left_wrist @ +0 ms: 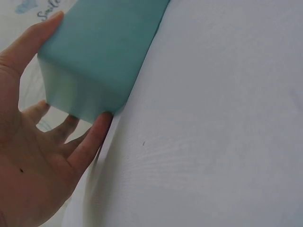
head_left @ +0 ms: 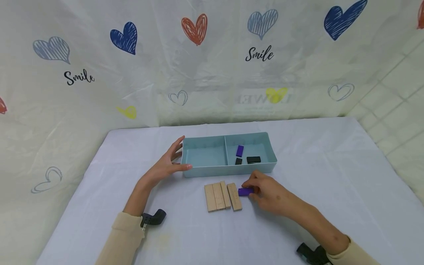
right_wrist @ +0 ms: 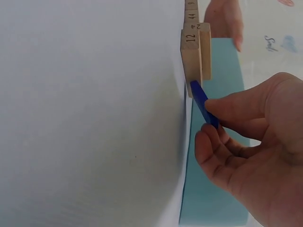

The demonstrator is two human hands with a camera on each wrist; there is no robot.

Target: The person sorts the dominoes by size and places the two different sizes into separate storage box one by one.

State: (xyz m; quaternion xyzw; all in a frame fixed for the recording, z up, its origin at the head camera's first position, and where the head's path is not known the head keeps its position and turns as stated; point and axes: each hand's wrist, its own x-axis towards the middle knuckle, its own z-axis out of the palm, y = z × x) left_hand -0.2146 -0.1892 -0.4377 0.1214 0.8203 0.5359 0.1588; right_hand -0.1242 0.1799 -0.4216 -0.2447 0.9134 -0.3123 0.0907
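Note:
A light blue divided tray (head_left: pixel 212 171) lies on the table. My left hand (head_left: pixel 165 163) is at its left end, fingers spread and fairly straight, thumb at the front corner; in the left wrist view the fingertips (left_wrist: pixel 105 118) touch the end wall. My right hand (head_left: pixel 269 193) pinches a small purple block (head_left: pixel 245 191) between thumb and fingers, in front of the tray. One end of this block meets the rightmost of several wooden blocks (head_left: pixel 234 197). The right wrist view shows numbers on the wooden blocks' ends (right_wrist: pixel 190 38).
The tray's right compartment holds a purple block (head_left: pixel 240 150) and two black blocks (head_left: pixel 253 159). A white cloth (head_left: pixel 185 235) covers the table. Behind it hangs a pale curtain (head_left: pixel 225 70) printed with hearts. Each wrist wears a black camera (head_left: pixel 154 217).

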